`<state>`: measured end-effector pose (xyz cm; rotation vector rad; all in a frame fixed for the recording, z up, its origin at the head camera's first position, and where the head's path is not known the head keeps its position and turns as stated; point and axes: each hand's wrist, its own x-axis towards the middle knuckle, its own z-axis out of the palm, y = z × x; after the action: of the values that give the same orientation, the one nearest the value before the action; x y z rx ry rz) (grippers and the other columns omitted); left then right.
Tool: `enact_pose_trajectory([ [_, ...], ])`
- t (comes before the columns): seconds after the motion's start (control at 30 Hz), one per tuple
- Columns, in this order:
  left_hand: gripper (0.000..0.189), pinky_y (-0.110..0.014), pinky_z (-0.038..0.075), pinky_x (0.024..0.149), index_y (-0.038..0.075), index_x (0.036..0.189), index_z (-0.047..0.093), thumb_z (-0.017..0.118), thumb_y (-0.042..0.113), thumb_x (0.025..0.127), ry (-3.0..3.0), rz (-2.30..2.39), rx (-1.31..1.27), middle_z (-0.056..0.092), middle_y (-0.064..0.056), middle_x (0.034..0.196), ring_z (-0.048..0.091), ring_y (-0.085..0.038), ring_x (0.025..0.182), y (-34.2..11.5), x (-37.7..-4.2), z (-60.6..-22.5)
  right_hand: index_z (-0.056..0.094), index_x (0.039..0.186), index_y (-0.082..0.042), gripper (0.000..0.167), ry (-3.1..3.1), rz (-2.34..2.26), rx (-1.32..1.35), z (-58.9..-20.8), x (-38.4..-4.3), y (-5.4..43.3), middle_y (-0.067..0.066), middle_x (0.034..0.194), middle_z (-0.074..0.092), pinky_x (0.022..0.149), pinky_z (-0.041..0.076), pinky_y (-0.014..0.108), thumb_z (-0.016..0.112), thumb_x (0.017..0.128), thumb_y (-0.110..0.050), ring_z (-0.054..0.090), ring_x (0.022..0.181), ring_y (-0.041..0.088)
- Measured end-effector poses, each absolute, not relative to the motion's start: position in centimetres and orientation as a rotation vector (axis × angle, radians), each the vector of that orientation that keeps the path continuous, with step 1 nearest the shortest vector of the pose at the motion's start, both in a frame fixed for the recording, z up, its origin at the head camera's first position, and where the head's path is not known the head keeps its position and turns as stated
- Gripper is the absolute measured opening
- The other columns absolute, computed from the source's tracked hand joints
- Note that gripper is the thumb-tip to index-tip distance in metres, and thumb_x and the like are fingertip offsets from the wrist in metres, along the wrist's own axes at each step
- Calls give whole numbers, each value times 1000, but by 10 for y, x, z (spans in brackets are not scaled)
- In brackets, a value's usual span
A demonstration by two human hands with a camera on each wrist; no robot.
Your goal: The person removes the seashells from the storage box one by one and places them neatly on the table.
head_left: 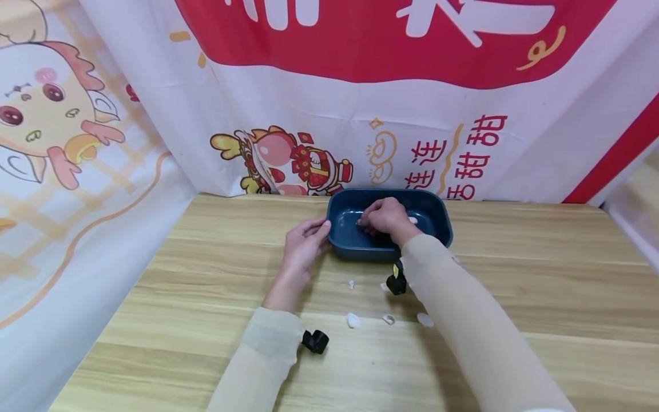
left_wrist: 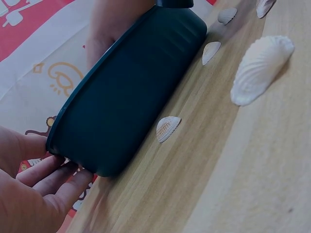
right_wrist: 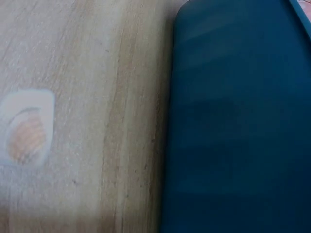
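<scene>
A dark blue rectangular basin [head_left: 355, 252] stands at the back of the table. My left hand [head_left: 305, 243] holds its left end, thumb at the rim and fingers against the outer wall, as the left wrist view also shows. Inside the basin, my right hand [head_left: 385, 217] reaches down with its fingers bunched together. What lies between those fingertips is hidden. A white seashell [head_left: 413, 220] shows in the basin just right of that hand. Several more lie on the table in front, among them a ribbed white seashell [left_wrist: 262, 70] and a small speckled seashell [left_wrist: 168, 129].
The wood-grain table [head_left: 206, 286] ends at a printed cloth [head_left: 319, 103] hanging close behind the basin. Another cloth [head_left: 103, 240] drapes on the left. A black wrist mount [head_left: 316, 341] sits at the left wrist, and a second black mount [head_left: 396, 283] at the right.
</scene>
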<state>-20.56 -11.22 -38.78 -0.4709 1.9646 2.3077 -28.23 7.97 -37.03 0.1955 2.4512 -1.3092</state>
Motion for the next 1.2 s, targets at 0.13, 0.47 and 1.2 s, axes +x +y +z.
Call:
enact_pose_trajectory([
  [0.13, 37, -45, 60, 113, 4, 142, 67, 70, 14, 106, 1965, 2304, -469, 69, -18, 145, 69, -34, 132, -112, -205, -387, 74, 112, -8, 15, 2470, -1303, 211, -371, -283, 78, 12, 110, 76, 77, 62, 29, 78, 101, -17, 71, 87, 21],
  [0.47, 37, -44, 60, 113, 5, 142, 68, 70, 15, 106, 1962, 2299, -484, 69, -17, 146, 69, -33, 132, -112, -206, -389, 78, 107, -9, 11, 2535, -1187, 168, -373, -284, 75, 11, 101, 75, 75, 63, 30, 79, 100, -17, 70, 83, 20],
  [1.2, 37, -42, 60, 113, 10, 141, 68, 71, 19, 106, 1978, 2261, -487, 70, -13, 145, 69, -30, 132, -113, -206, -388, 81, 99, -12, 10, 2551, -1113, 150, -369, -284, 74, 7, 93, 77, 77, 58, 31, 79, 100, -22, 69, 82, 21],
])
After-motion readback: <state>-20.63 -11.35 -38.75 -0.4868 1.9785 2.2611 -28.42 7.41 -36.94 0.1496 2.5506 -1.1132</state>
